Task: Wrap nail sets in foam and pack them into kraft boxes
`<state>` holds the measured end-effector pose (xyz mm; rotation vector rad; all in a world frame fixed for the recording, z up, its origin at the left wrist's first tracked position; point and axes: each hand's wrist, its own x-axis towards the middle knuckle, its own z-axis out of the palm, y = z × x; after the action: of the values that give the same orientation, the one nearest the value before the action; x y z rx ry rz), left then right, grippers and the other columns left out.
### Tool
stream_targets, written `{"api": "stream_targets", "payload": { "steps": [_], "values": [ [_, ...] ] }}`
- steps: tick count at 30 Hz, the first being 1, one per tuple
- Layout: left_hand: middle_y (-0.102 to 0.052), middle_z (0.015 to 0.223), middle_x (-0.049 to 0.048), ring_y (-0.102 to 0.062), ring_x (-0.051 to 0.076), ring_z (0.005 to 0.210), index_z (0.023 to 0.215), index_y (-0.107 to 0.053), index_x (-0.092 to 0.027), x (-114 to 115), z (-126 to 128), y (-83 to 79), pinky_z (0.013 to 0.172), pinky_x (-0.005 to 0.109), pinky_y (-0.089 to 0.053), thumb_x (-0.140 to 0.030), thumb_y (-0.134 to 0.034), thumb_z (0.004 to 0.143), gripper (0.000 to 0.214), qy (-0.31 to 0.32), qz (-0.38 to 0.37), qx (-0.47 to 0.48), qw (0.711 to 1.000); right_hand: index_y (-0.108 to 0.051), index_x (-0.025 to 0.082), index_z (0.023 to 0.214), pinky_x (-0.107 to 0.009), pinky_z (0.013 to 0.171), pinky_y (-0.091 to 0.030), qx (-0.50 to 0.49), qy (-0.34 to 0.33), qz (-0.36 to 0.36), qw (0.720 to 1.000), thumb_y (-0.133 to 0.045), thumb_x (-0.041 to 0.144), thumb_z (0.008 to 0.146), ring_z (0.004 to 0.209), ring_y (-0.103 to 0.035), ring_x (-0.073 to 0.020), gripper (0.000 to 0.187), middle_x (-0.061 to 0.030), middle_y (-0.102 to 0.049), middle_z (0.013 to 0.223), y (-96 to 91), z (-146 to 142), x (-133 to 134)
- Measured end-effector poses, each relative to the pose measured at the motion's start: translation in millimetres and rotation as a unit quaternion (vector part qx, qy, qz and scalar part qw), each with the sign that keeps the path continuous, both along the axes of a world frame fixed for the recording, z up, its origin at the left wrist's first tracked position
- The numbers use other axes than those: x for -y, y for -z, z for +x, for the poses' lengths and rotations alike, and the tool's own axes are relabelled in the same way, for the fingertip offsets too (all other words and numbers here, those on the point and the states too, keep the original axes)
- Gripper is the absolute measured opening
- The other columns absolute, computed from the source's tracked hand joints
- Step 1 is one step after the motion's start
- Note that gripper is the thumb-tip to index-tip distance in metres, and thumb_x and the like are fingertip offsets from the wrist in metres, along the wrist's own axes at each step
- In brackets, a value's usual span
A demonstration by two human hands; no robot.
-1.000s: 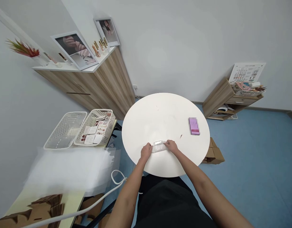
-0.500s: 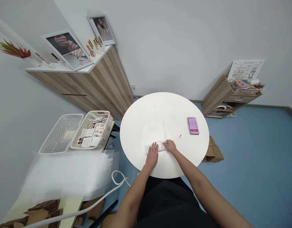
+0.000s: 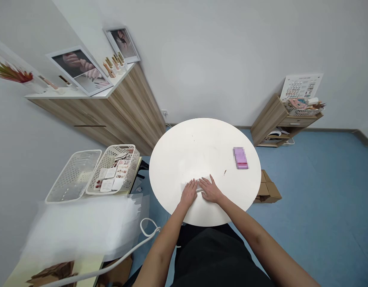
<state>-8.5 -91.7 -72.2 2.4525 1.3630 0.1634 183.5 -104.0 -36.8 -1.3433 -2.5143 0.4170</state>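
A small flat packet in thin white wrapping [image 3: 199, 189] lies near the front edge of the round white table [image 3: 201, 147]. My left hand [image 3: 189, 194] is over its left part, with the fingers on top and the thumb at the near side. From the right, my right hand [image 3: 211, 192] holds it in the same way, its fingers over the far side and its thumb close to the left thumb. The hands cover most of the packet, and its contents cannot be made out. A purple box [image 3: 240, 158], blurred into blocks, rests at the table's right.
To the left, a side table carries white sheets [image 3: 82, 223], an open white basket of cards [image 3: 132, 169] and another pale basket [image 3: 49, 191]. A white cable [image 3: 126, 255] crosses in front. Cardboard boxes [image 3: 272, 191] stand on the floor at the right.
My right hand has gone from pinching the packet's right end to lying over it beside my left hand. The wrapping looks folded narrower. The view has shifted slightly.
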Motion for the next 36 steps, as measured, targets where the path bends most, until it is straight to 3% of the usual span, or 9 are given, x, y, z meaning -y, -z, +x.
{"api": "stream_targets", "payload": {
  "steps": [6, 10, 14, 18, 21, 27, 36],
  "values": [
    [-0.047, 0.146, 0.0159, -0.042, 0.026, 0.137, 0.142, -0.037, -0.016, 10.1, -5.0, -0.5, 0.111, 0.047, -0.037, -0.011, -0.042, 0.086, 0.057, 0.018, -0.034, 0.068, 0.997, -0.057, 0.017, 0.129, -0.049, 0.109, -0.035, -0.008, 0.017, -0.042, 0.999, -0.048, 0.012, 0.087, 0.121, -0.056, -0.0238, 0.043, -0.0135, -0.061, 0.132, 13.9, 10.2, 2.6],
    [-0.06, 0.13, 0.0088, -0.058, 0.022, 0.118, 0.133, -0.047, -0.022, 9.3, -13.5, -12.5, 0.099, 0.041, -0.048, -0.023, -0.047, 0.09, 0.043, -0.009, -0.108, 0.149, 0.983, -0.063, 0.023, 0.121, -0.039, 0.097, -0.046, -0.048, 0.055, -0.11, 0.991, -0.053, 0.016, 0.088, 0.108, -0.063, -0.0213, 0.036, -0.0071, -0.067, 0.123, 8.3, 17.8, 0.8],
    [-0.067, 0.109, 0.0051, -0.063, 0.021, 0.1, 0.108, -0.063, -0.022, -3.6, -16.4, -32.5, 0.088, 0.034, -0.05, -0.033, -0.055, 0.087, 0.025, -0.064, -0.165, 0.227, 0.958, -0.067, 0.026, 0.112, -0.032, 0.085, -0.048, -0.085, 0.12, -0.191, 0.971, -0.055, 0.025, 0.089, 0.099, -0.064, -0.0205, 0.027, -0.0043, -0.071, 0.108, -1.2, 20.9, -7.9],
    [-0.071, 0.094, 0.0015, -0.064, 0.02, 0.089, 0.095, -0.067, -0.023, -18.2, -13.9, -44.7, 0.08, 0.03, -0.049, -0.04, -0.056, 0.085, 0.023, -0.163, -0.222, 0.248, 0.929, -0.068, 0.026, 0.104, -0.029, 0.076, -0.046, -0.111, 0.169, -0.239, 0.949, -0.054, 0.034, 0.091, 0.09, -0.063, -0.02, 0.021, -0.0023, -0.071, 0.095, -3.5, 20.7, -21.4],
    [-0.071, 0.088, 0.0, -0.063, 0.019, 0.085, 0.089, -0.067, -0.023, -26.9, -10.7, -43.1, 0.077, 0.029, -0.048, -0.042, -0.056, 0.083, 0.023, -0.209, -0.226, 0.244, 0.92, -0.067, 0.023, 0.097, -0.029, 0.075, -0.044, -0.094, 0.186, -0.228, 0.951, -0.051, 0.034, 0.092, 0.089, -0.06, -0.0204, 0.02, -0.0028, -0.068, 0.092, 2.8, 19.6, -30.4],
    [-0.069, 0.087, -0.001, -0.062, 0.018, 0.08, 0.094, -0.064, -0.024, -38.7, -5.4, -27.5, 0.071, 0.027, -0.045, -0.036, -0.062, 0.08, 0.018, -0.27, -0.199, 0.207, 0.919, -0.063, 0.021, 0.086, -0.03, 0.074, -0.04, 0.03, 0.217, -0.142, 0.965, -0.048, 0.029, 0.094, 0.089, -0.053, -0.0216, 0.019, -0.0069, -0.063, 0.092, 23.5, 18.1, -38.7],
    [-0.064, 0.085, 0.0017, -0.062, 0.022, 0.082, 0.111, -0.055, -0.026, -36.4, -19.7, -19.1, 0.068, 0.029, -0.044, -0.04, -0.06, 0.085, 0.03, -0.283, -0.184, 0.104, 0.936, -0.061, 0.02, 0.083, -0.032, 0.075, -0.038, 0.075, 0.264, -0.148, 0.95, -0.055, 0.032, 0.092, 0.095, -0.052, -0.0238, 0.016, -0.0086, -0.06, 0.095, 34.2, 28.7, -33.4]
  ]
}}
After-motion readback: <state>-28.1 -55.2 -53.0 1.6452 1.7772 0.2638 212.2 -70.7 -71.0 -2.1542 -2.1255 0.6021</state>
